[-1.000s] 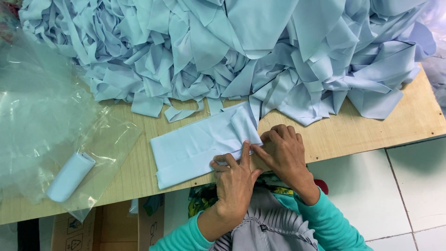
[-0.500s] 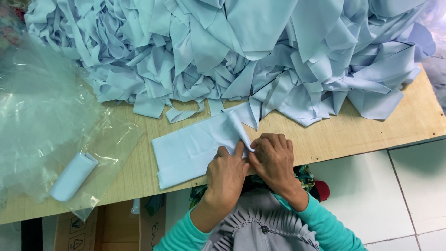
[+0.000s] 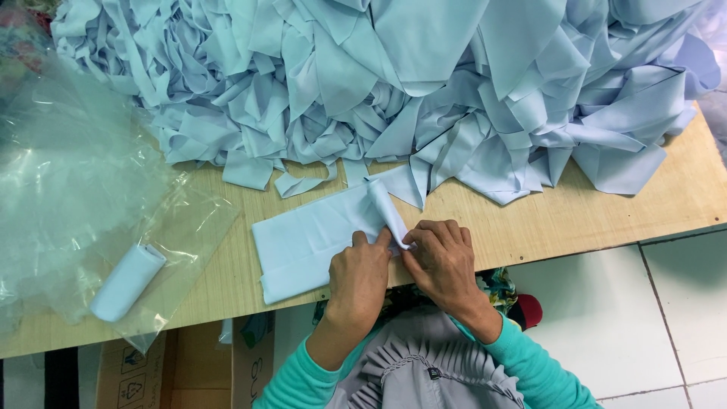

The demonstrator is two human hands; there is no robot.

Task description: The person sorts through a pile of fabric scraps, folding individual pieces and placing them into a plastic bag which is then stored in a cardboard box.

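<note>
The folded cloth point(image 3: 318, 242) is pinched at its rolled end by both hands' point(image 3: 360, 276) point(image 3: 443, 265) closed grip, kept tight beside the fabric heap point(image 3: 424, 83).

A flat cloth point(image 3: 303, 242) is laid on the table point(image 3: 606, 212), with both hands at its right end. A big cloth pile point(image 3: 394, 83) is heaped behind it. A rolled cloth point(image 3: 127, 282) is placed on plastic bags point(image 3: 83, 189) to the left.

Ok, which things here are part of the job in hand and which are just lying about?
In hand:
- left hand and right hand, pinching the rolled edge
- pale blue cloth piece, flat on the wooden table, its right end rolled up

Lying about:
- heap of pale blue cloth pieces
- rolled cloth on clear plastic bags
- cardboard box below
</note>
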